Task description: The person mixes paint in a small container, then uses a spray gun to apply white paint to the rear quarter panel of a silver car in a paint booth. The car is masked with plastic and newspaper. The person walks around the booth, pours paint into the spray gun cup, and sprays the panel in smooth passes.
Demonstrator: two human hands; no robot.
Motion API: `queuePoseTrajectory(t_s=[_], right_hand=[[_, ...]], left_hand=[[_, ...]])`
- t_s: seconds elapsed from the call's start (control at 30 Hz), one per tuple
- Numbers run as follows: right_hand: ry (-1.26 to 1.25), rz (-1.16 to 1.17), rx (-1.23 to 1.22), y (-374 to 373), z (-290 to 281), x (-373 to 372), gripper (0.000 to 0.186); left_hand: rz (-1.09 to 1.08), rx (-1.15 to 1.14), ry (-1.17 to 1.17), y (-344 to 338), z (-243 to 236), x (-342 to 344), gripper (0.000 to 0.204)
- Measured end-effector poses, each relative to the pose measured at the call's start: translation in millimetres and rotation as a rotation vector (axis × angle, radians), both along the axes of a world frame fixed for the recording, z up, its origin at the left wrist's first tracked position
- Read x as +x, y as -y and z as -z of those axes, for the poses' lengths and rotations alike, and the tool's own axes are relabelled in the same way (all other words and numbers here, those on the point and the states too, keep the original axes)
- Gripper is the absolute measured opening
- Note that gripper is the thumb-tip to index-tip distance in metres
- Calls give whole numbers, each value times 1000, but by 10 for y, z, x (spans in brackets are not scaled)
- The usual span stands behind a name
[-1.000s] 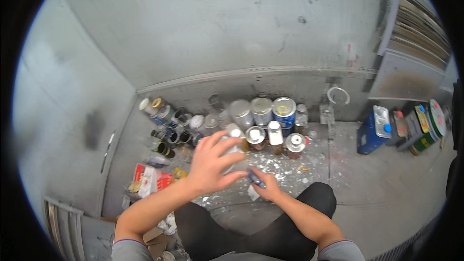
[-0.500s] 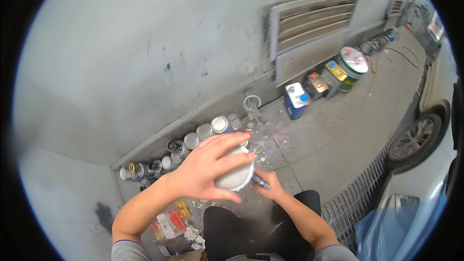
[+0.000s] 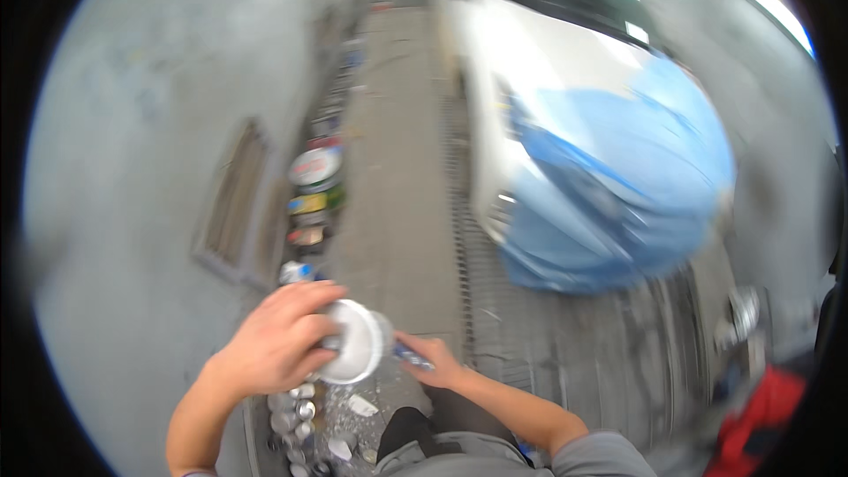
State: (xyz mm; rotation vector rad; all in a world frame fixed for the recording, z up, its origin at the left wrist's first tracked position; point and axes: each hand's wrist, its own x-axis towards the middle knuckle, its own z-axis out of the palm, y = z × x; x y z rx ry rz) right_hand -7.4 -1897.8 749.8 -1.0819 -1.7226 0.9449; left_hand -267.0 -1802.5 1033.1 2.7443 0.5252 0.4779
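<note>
My right hand [image 3: 437, 362] is closed around the blue-grey metallic handle of a spray gun [image 3: 411, 355], whose front is blurred. On top of the gun sits a round white cup [image 3: 358, 344], its pale top tilted toward me. From the left, my left hand [image 3: 278, 336] grips the cup's edge and top with bent fingers. A small grey part shows by its fingertips; motion blur hides what it is.
A white car [image 3: 503, 31] with blue plastic sheeting [image 3: 618, 185] over its front stands on the right. Paint tins [image 3: 316, 168] line the wall, and more cans [image 3: 291, 415] stand below my left hand. Floor grating [image 3: 548, 344] runs beside the car. A red item [image 3: 768, 415] lies lower right.
My view has swung right, bringing the covered car into sight. My left hand has gone from lying spread over the cup to gripping its side; the right hand still holds the gun.
</note>
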Motion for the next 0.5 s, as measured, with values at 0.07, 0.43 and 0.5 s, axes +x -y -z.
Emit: queuePoseTrajectory(t_s=[0.07, 0.43, 0.5], right_hand=[[-43, 49, 30, 391, -209, 124, 75], [-462, 574, 59, 2875, -2002, 1610, 40], [-522, 754, 26, 3304, -2288, 2039, 29]], left_hand=[[46, -21, 4, 339, -221, 245, 40], [150, -501, 796, 1499, -28, 2192, 60], [333, -764, 392, 1936, 439, 2618, 83]])
